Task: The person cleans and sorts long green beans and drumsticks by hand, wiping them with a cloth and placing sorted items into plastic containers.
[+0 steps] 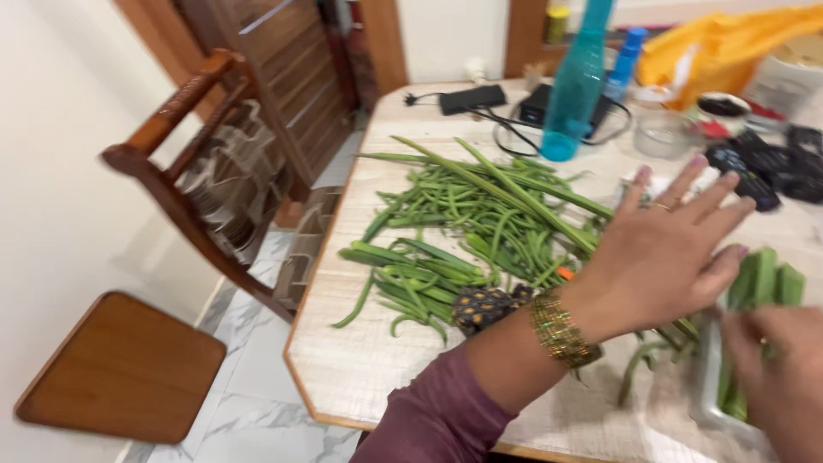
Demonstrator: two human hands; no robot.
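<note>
My left hand [664, 249] hovers flat over the table with fingers spread and nothing in it; a gold bracelet [561, 330] and a maroon sleeve [441, 411] are on that arm. Under and left of it lies a heap of long green beans [467, 219] on the pale wooden table [351, 369]. My right hand [780, 377], blurred at the lower right, rests on several cut green pieces [763, 279] standing in a metal tray [707, 381]; whether it grips them I cannot tell.
A teal bottle [576, 81], a glass bowl [664, 135], black remotes [754, 167], a black adapter with cable [471, 99] and a yellow bag [729, 47] crowd the far side. A wooden chair [206, 180] and a wooden stool [124, 369] stand left of the table.
</note>
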